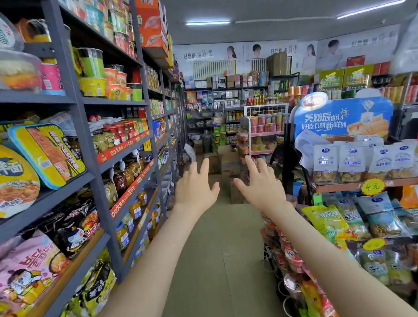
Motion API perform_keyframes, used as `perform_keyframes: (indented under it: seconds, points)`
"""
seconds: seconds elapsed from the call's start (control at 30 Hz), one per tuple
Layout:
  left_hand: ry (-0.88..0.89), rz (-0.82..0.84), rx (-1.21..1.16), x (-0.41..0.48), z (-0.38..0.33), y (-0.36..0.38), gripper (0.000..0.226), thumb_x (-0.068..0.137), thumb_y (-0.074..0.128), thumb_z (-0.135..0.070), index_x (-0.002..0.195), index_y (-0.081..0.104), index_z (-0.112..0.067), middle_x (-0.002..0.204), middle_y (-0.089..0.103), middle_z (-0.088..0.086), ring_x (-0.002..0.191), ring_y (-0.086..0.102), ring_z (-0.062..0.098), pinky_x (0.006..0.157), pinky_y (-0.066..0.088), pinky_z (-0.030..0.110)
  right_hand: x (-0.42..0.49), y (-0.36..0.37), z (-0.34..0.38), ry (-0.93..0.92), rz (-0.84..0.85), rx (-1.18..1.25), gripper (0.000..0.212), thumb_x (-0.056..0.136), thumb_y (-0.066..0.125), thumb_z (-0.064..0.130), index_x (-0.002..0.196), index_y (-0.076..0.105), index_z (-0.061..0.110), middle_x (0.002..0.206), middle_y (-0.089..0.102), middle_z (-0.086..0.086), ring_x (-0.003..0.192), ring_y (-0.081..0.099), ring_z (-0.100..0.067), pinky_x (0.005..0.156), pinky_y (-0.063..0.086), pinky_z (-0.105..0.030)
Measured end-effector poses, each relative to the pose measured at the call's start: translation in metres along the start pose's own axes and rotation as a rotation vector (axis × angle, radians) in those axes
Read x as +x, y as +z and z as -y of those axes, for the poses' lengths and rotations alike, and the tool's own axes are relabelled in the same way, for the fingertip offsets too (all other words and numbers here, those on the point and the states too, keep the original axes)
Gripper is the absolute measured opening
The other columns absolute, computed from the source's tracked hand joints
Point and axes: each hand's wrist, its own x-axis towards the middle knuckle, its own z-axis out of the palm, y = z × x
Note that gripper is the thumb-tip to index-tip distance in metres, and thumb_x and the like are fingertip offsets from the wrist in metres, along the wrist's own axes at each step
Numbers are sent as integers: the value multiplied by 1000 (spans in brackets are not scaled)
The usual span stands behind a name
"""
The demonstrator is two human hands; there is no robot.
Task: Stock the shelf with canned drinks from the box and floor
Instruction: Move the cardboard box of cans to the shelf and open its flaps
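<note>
- Head view: a grey shelf (80,129) runs along the left of the aisle; all places below are taken from it.
- Left hand (195,189): raised over the floor (213,253) just right of the shelf, back of the hand up, fingers straight and spread, holding nothing.
- Right hand (261,187): further right of the shelf, beside the left hand but apart from it, fingers likewise spread, empty.
- Cardboard boxes (228,162): on the floor past the shelf's far end, beyond both hands; contents not visible.
- Cans (255,101): a red and gold row on racks well beyond the shelf's far end; too small to read.
- Shelf load: noodle bowls (46,154) at the near end, glass jars (120,182) on the tiers further along.
- Blue bread sign (344,118): across the aisle from the shelf, above snack bags (350,163).
</note>
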Motion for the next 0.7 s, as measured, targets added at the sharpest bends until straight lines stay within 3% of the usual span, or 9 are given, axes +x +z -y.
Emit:
perform_keyframes:
  seconds: [0.17, 0.37, 0.7]
  points:
    - [-42, 88, 38, 14, 7, 47, 68, 95, 40, -46, 150, 11, -19, 150, 25, 13, 130, 38, 31, 91, 43, 39, 22, 49, -19, 38, 120, -31, 69, 94, 35, 56, 151, 9, 26, 157, 12, -7, 140, 19, -29, 102, 36, -47]
    - [-29, 134, 70, 57, 43, 115, 66, 94, 42, -46, 148, 15, -19, 146, 29, 13, 123, 43, 31, 79, 46, 36, 74, 131, -31, 49, 197, -21, 66, 95, 35, 52, 150, 11, 24, 156, 13, -8, 140, 19, -29, 103, 34, -47]
    - [8, 225, 85, 240, 156, 252, 67, 92, 44, -45, 148, 17, -18, 146, 31, 15, 128, 39, 35, 96, 40, 41, 281, 302, -21, 58, 231, -13, 64, 95, 35, 51, 148, 18, 20, 150, 25, -9, 133, 28, -30, 96, 39, -44]
